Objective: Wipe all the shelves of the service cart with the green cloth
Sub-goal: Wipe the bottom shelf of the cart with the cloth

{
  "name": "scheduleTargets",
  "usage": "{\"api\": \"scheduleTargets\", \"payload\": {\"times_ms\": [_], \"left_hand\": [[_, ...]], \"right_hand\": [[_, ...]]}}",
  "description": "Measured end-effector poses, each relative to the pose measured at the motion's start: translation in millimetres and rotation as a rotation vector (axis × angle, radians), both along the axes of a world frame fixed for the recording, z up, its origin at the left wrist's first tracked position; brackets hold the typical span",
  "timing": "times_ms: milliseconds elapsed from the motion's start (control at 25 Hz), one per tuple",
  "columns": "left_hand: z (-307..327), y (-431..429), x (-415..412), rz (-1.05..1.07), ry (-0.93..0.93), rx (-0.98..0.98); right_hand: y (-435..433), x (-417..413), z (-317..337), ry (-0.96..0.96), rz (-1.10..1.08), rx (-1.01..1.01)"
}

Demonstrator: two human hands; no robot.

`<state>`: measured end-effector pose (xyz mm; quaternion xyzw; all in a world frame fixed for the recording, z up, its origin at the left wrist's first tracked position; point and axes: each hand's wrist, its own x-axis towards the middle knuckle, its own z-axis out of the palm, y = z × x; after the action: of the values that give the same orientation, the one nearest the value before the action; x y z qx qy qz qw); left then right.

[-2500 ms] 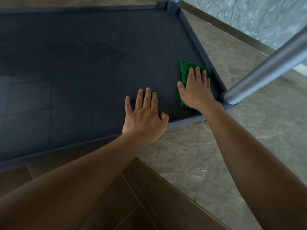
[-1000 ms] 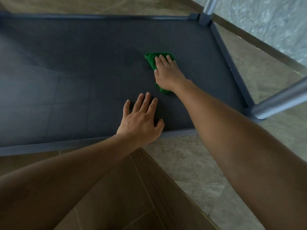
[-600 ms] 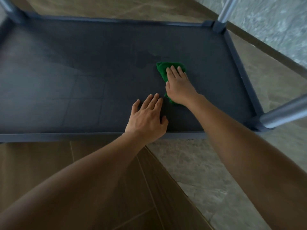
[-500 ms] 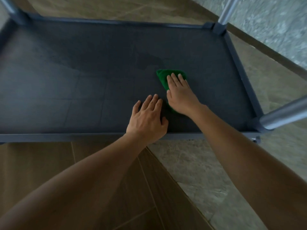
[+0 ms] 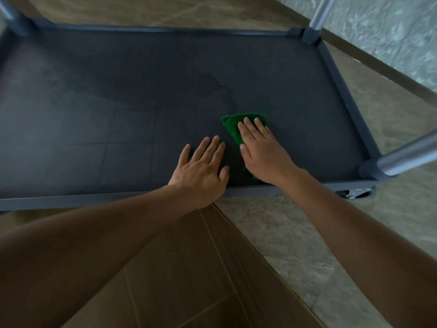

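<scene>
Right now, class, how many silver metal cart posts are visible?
3, at corners of the dark grey shelf: one silver metal post far right, one near right, one far left. A fourth may lie outside the frame.

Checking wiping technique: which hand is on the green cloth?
The right hand, fingers flat on the green cloth; the left hand rests bare on the dark shelf beside it.

brown wood-look floor tiles (image 5: 189,280) lie near and left, meeting grey stone tiles (image 5: 295,233) on the right. a pale textured wall (image 5: 390,31) with dark skirting (image 5: 378,62) stands far right.
</scene>
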<state>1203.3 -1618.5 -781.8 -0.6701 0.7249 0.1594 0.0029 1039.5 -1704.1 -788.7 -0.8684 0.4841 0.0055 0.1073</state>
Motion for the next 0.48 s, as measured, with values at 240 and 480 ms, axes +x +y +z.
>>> {"api": "scheduleTargets", "payload": {"times_ms": [240,480], "left_hand": [[-7,-1,-3,0.006,0.022,-0.021],[-7,-2,-4,0.011,0.033,-0.021]], "right_hand": [[-60,55,1,-0.010,-0.081,0.022],[-114,94,5,0.034,-0.160,0.060]]}}
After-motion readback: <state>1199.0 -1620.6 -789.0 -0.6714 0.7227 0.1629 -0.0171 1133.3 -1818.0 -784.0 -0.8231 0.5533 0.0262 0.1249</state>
